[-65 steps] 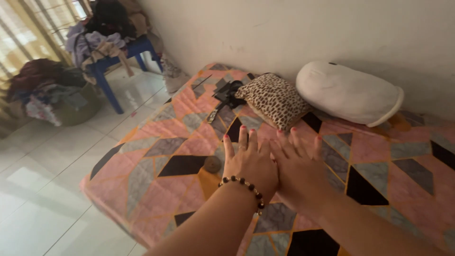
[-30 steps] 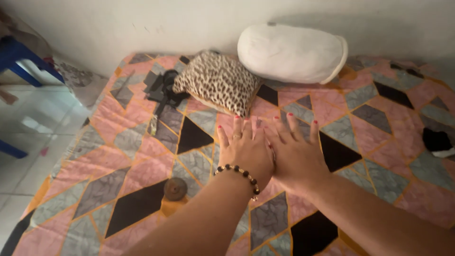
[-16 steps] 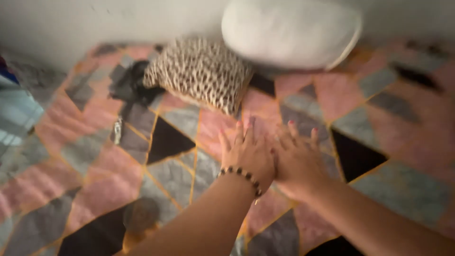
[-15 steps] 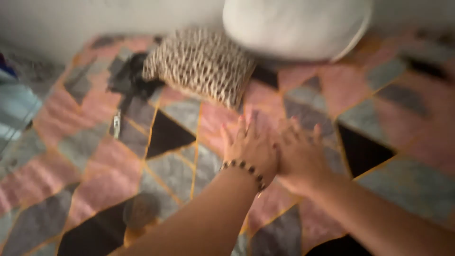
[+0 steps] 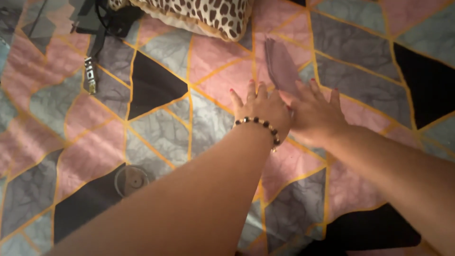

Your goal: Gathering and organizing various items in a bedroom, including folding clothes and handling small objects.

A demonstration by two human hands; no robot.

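My left hand [image 5: 261,107] and my right hand [image 5: 315,110] lie flat, side by side, palms down on a bed sheet [image 5: 161,132] patterned in pink, grey and black shapes with yellow lines. The fingers of both hands are spread and hold nothing. A dark beaded bracelet [image 5: 259,124] circles my left wrist. Just beyond my fingertips the sheet has a raised fold [image 5: 280,64].
A leopard-print cushion [image 5: 204,13] lies at the top of the bed. A black strap with a metal buckle [image 5: 89,76] trails from a dark object [image 5: 99,16] at the top left. A small round disc [image 5: 131,178] rests on the sheet at the lower left.
The view has moved closer and lower over the bed; the white pillow has left the frame. My hands stay flat together on the sheet.
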